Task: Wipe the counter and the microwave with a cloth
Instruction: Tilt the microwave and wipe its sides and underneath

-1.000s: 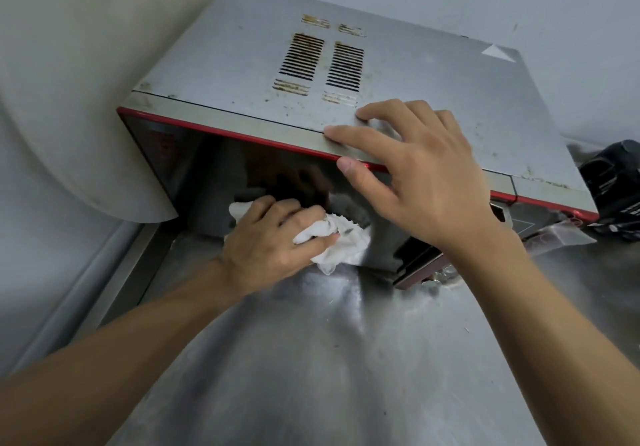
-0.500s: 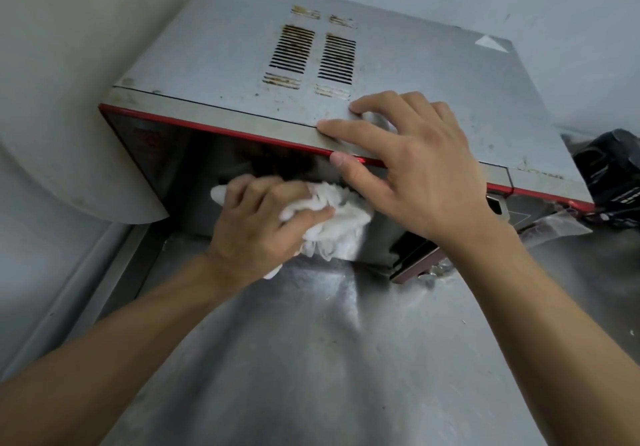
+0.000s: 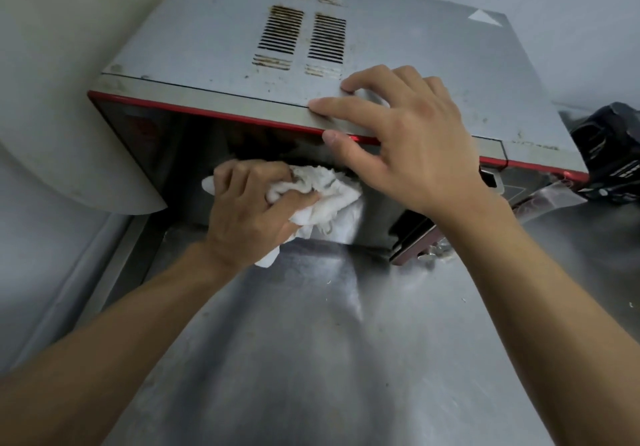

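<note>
**Microwave door vs. one white rag**

Microwave (image 3: 214, 40) sits at the back of my stainless steel counter (image 3: 311, 359), tucked in by the wall. It's got a grey top with specks of grime, red trim along the front edge, and two slotted vents (image 3: 301, 36) that look rusty round the edges.

My left hand (image 3: 249, 217) is bunched around a crumpled white cloth (image 3: 329, 196), fingers curled over it and thumb pinning it from the side. It presses the cloth against the dark glass door (image 3: 156, 154), low down and roughly mid-width. One bit of cloth pokes out left of my knuckles and another tail hangs below my palm toward the counter.

My right hand (image 3: 415, 147) is spread on the top front edge, holding nothing. The fingertips are on the grey lid and the thumb reaches down over the red strip. The right hand is just above the left, and as far as I can see they're not touching.

A black thing (image 3: 609, 154) sits right of the microwave, no clue what it is.
</note>
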